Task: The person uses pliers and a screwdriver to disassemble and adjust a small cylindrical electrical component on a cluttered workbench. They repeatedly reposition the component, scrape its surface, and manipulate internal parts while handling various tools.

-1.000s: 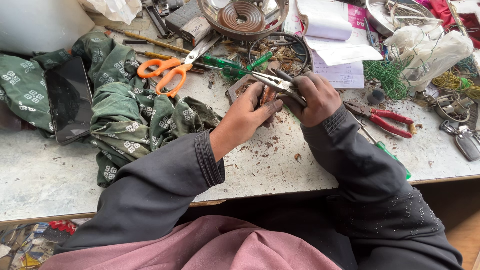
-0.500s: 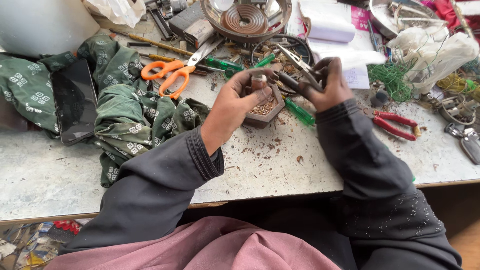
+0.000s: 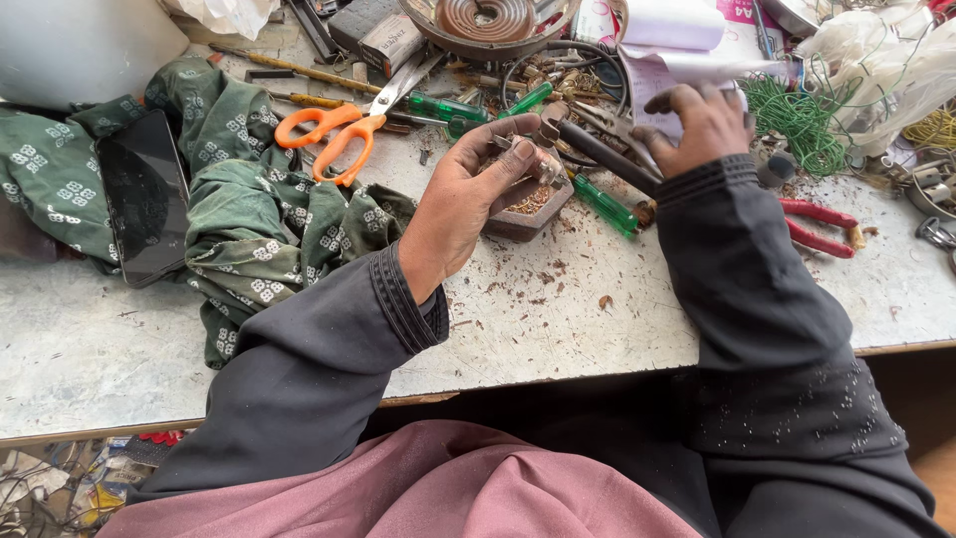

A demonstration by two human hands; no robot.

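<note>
Head view, looking down on a cluttered workbench (image 3: 558, 329). Left hand (image 3: 468, 204): fingers and thumb closed around a small metal part (image 3: 533, 149), held just above a dark brown block-shaped housing (image 3: 528, 209) that sits on the bench surface with brownish debris in its top. Right hand (image 3: 702, 125): fingers clamped on the dark handles of a pair of pliers (image 3: 602, 139), the tool angled left so its nose meets the small part at the left fingertips. Whether the nose grips the part cannot be told.

Just beside the housing on the right lies a green-handled screwdriver (image 3: 605, 204). Further right, red-handled pliers (image 3: 822, 224) lie flat, well apart from both hands. Behind the left hand: orange-handled scissors (image 3: 334, 134), partly on a crumpled green patterned cloth (image 3: 239, 239). A dark phone (image 3: 144, 194) rests on that cloth at far left. Green wire (image 3: 797, 115) is bundled behind the right hand. Both sleeves are dark grey.
</note>
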